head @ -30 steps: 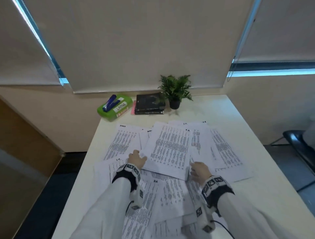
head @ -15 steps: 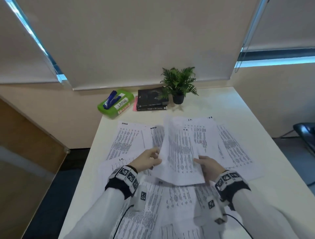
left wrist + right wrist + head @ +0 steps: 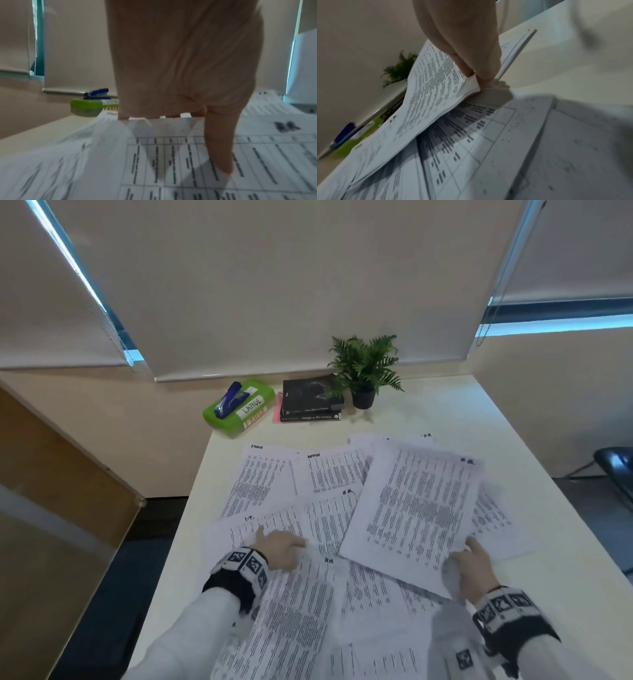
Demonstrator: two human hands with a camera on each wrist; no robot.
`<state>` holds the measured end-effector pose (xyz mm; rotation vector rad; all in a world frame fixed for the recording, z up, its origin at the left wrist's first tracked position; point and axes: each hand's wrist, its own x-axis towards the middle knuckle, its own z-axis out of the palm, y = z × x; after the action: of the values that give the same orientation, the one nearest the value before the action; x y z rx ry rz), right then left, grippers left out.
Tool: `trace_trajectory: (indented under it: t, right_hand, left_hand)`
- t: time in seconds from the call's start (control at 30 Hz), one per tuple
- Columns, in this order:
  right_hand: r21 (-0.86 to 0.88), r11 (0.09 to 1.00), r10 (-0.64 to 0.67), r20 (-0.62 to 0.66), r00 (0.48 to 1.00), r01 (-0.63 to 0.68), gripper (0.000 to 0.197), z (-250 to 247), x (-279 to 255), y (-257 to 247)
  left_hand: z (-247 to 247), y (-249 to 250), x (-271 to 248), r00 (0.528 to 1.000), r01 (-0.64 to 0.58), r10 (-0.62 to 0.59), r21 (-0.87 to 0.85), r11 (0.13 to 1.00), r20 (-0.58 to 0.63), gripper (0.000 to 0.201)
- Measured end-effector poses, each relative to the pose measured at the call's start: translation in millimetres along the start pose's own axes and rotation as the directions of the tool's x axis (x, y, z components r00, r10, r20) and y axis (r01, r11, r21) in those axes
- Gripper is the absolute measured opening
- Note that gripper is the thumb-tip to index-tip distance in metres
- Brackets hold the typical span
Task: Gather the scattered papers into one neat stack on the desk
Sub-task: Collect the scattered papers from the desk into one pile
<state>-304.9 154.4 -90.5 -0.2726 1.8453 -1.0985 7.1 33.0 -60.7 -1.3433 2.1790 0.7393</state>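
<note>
- Pinches the corner of one sheet [image 3: 418, 508] in the right hand [image 3: 474, 563] grip, raised off the rest, likely to move it.
- Presses the left hand [image 3: 281, 546] on the papers [image 3: 308, 628], maybe to stop sliding; cannot tell if that grip pinches any.
- Finds papers spread over the bench [image 3: 445, 412], overlapping, not yet one stack.

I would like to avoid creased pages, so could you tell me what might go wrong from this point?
The right hand pinches the white printed sheet by one corner only; it bows there and could crease or slip. Pulling it may also drag the loose overlapping sheets beneath further askew.
</note>
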Motion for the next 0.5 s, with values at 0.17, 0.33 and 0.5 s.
trace_trajectory:
  t: [0.17,0.33,0.5]
  right_hand:
    - [-0.194,0.981,-0.020,0.060,0.998,0.031,0.061,25,2,11]
    - [-0.210,0.977,0.021,0.219,0.975,0.026,0.037,44,-3,9]
    - [-0.150,0.989,0.065,0.332,0.941,-0.015,0.048,52,-11,5]
  left_hand:
    - [-60,24,3,0.994,-0.091,0.083,-0.112,0.989,-0.076,0.052]
    - [-74,68,40,0.958,-0.087,0.036,-0.168,0.982,-0.284,0.047]
    - [-35,90,64,0.865,-0.040,-0.031,-0.131,0.991,-0.501,0.038]
